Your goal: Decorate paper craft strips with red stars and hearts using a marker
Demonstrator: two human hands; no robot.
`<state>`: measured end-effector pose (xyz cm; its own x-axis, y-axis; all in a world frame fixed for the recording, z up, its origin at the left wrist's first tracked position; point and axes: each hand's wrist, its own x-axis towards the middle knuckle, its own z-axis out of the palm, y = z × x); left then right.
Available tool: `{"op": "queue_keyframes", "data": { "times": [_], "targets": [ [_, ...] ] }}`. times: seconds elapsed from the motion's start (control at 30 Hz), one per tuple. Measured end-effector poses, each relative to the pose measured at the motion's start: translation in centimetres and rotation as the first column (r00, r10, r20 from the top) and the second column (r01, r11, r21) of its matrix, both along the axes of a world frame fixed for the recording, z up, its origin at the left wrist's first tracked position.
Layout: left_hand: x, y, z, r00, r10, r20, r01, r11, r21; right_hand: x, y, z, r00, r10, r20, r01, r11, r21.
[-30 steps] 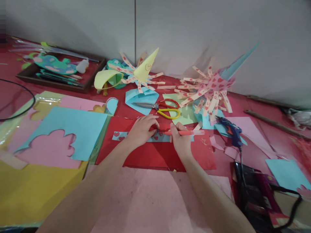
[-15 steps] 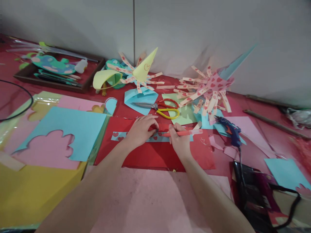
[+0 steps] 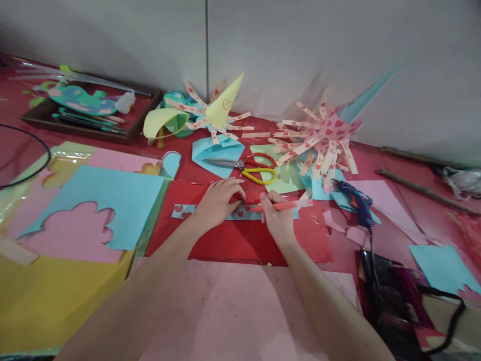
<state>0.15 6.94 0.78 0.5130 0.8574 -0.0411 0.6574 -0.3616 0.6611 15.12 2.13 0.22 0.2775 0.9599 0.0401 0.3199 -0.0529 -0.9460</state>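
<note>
A strip of light blue paper (image 3: 184, 211) with red hearts along it lies across a red sheet (image 3: 225, 240). My left hand (image 3: 220, 203) rests over the strip, fingers loosely bent and thumb apart, holding nothing. Pinched in my right hand (image 3: 277, 215) is a red felt-tip pen (image 3: 287, 205), its tip pointing left at the strip. The hearts near the tip are partly covered by my left fingers. Just beyond my hands lie scissors (image 3: 240, 164) with one red and one yellow handle.
Behind stand paper cones with curled strips, one yellow (image 3: 225, 103), one blue (image 3: 366, 98). A glue gun (image 3: 355, 200) and a black pouch (image 3: 379, 281) lie right. At left are a cut-out blue sheet (image 3: 128, 200) and a brown tray (image 3: 131, 133) of tools.
</note>
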Motion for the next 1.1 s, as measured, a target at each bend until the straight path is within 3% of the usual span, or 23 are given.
{"op": "queue_keyframes", "data": {
  "times": [0.23,0.53,0.8,1.1],
  "targets": [
    [0.0,-0.1,-0.3,1.0,0.001,0.013,-0.001,0.999,0.039,0.3,0.0,-0.2,0.993,-0.036,-0.111,0.041,0.998,0.051],
    [0.4,0.1,-0.6,0.988,0.086,0.126,-0.095,0.993,0.066,0.6,0.1,-1.0,0.975,-0.046,-0.217,0.063,0.995,0.073],
    [0.2,-0.3,-0.3,0.999,0.012,0.051,-0.019,0.991,0.136,0.1,-0.6,-0.1,0.965,-0.143,-0.221,0.171,0.979,0.111],
    [0.1,0.0,-0.2,0.999,0.044,0.017,-0.045,0.995,0.092,-0.2,-0.7,0.0,0.978,-0.111,-0.176,0.136,0.981,0.139]
  ]
}}
